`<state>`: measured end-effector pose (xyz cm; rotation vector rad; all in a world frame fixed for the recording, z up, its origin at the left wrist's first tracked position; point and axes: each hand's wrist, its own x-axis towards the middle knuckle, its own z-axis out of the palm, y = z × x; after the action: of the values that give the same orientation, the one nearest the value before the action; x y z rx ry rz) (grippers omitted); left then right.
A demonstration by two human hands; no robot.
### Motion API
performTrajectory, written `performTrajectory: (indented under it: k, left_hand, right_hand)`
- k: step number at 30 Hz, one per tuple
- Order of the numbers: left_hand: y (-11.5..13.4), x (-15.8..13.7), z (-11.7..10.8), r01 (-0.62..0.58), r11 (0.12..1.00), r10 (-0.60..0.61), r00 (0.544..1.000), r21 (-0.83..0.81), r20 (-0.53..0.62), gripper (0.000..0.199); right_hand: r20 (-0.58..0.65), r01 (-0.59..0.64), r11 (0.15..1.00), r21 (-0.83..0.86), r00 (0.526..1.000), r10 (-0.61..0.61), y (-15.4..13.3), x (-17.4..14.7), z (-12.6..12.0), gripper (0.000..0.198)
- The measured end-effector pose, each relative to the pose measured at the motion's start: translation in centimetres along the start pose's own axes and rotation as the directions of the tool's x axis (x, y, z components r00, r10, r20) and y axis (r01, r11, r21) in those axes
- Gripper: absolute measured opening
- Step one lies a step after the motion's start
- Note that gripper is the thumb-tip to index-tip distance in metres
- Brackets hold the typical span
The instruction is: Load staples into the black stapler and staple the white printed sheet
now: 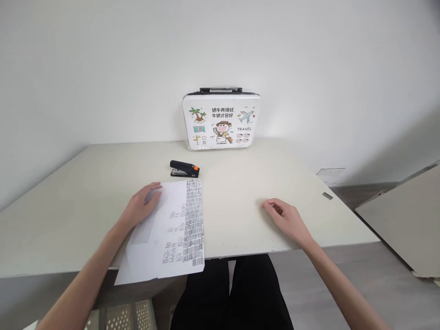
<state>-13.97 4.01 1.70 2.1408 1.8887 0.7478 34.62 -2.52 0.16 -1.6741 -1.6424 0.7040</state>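
My left hand point(141, 206) rests on the upper left edge of a white paper sheet point(154, 256), its fingers stretched out and the thumb apart from them. Printed text and a dense band of barcode-like marks run down the sheet's right side. The lower edge of the paper hangs over the table's front. Just beyond its top edge lies a black stapler point(184, 169) with an orange patch, apart from both hands. My right hand point(283, 219) lies on the tabletop to the right, fingers loosely curled with the tips together, and nothing shows in it.
A white cartoon-printed case point(222, 123) with a black handle stands against the wall at the back of the pale table point(237, 206). Near the right edge is a small dark grey rectangle point(327, 195). Below the left front sits a perforated crate point(120, 317).
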Motion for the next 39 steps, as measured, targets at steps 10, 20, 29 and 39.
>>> performTrajectory:
  k: [10, 20, 29, 39]
  left_hand:
    - [0.5, -0.1, 1.0, -0.093, 0.984, 0.086, 0.995, 0.150, 0.051, 0.050]
    - [0.3, -0.2, 1.1, -0.084, 0.987, 0.081, 0.996, 0.140, 0.024, 0.046]
    - [0.0, -0.2, 1.0, -0.068, 0.987, 0.064, 0.998, 0.143, 0.029, 0.047]
    - [0.5, -0.2, 0.7, -0.062, 0.986, 0.055, 0.997, 0.153, 0.045, 0.050]
  right_hand:
    - [-0.059, 0.020, 0.999, -0.041, 0.998, -0.022, 0.4, 0.8, 1.2, 0.041]
    - [-0.068, 0.015, 0.999, -0.048, 0.998, -0.019, 0.3, 0.7, 1.4, 0.041]
    - [-0.064, 0.043, 0.997, -0.065, 0.997, -0.047, 0.9, 0.8, 1.6, 0.043]
    - [-0.091, 0.098, 0.992, -0.074, 0.990, -0.104, 0.8, 0.7, 1.6, 0.038]
